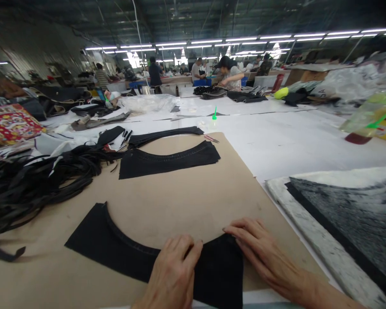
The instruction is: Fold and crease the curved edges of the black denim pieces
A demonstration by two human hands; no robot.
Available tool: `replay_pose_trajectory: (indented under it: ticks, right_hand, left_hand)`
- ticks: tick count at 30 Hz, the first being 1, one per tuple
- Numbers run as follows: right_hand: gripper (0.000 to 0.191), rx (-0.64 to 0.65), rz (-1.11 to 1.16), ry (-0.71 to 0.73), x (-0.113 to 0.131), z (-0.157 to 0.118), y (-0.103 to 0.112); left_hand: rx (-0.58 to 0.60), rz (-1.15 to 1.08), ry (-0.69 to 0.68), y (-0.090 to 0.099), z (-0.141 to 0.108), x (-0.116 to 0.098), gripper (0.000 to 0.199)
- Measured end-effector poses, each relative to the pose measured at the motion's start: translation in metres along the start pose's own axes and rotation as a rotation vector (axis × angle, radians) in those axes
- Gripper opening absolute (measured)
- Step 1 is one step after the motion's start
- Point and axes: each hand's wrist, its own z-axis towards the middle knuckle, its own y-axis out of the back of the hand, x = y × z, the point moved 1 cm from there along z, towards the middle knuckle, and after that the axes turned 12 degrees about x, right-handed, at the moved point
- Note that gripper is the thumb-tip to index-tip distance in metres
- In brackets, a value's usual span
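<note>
A black fabric piece [125, 253] with a deep curved edge lies flat in front of me, a narrow folded strip running along the curve. My left hand [176, 270] rests over the middle of that curve, fingers curled and thumb beside them, closed on the edge. At the right end of the curve, my right hand [260, 253] pinches the edge near the corner between thumb and fingertips. Further off, a stack of similar black pieces [170, 161] lies on brown board [180, 201], with more curved black strips [167, 135] behind it.
Tangled black strips [45, 184] heap up at left. Red-handled thread snips [211, 138] lie beyond the stack; a small green-capped bottle [214, 115] stands behind them. A grey-black textured sheet [350, 214] lies on a pale slab at right. Several people work in the background.
</note>
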Motion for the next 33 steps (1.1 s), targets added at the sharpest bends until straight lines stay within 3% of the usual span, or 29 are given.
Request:
replay_pose_trajectory:
  ticks: [5,11,16,21,27,31,33]
  right_hand:
    - [0.055,0.021,-0.076,0.172,0.026,0.012,-0.008]
    - [0.058,-0.030,-0.126,0.117,0.033,0.018,-0.010]
    - [0.050,0.036,-0.207,0.093,0.040,0.022,-0.013]
    - [0.033,-0.062,-0.467,0.172,0.044,0.020,-0.022]
    - [0.038,-0.072,-0.604,0.221,0.032,0.015,-0.028]
    - [0.039,-0.102,-0.602,0.271,0.024,0.017,-0.034]
    - [0.037,-0.136,-0.592,0.305,0.022,0.020,-0.034]
  left_hand:
    - [-0.050,0.103,-0.114,-0.015,-0.011,0.002,0.050]
    - [-0.047,0.138,-0.092,-0.020,-0.012,0.000,0.047]
    - [-0.002,0.107,-0.043,-0.024,-0.015,-0.002,0.047]
    - [-0.011,0.077,-0.056,-0.021,-0.022,0.003,0.051]
    - [-0.042,0.107,0.111,0.000,-0.062,0.033,0.056]
    - [-0.056,0.189,0.210,0.017,-0.097,0.069,0.059]
    - [-0.066,0.221,0.327,0.026,-0.110,0.093,0.055]
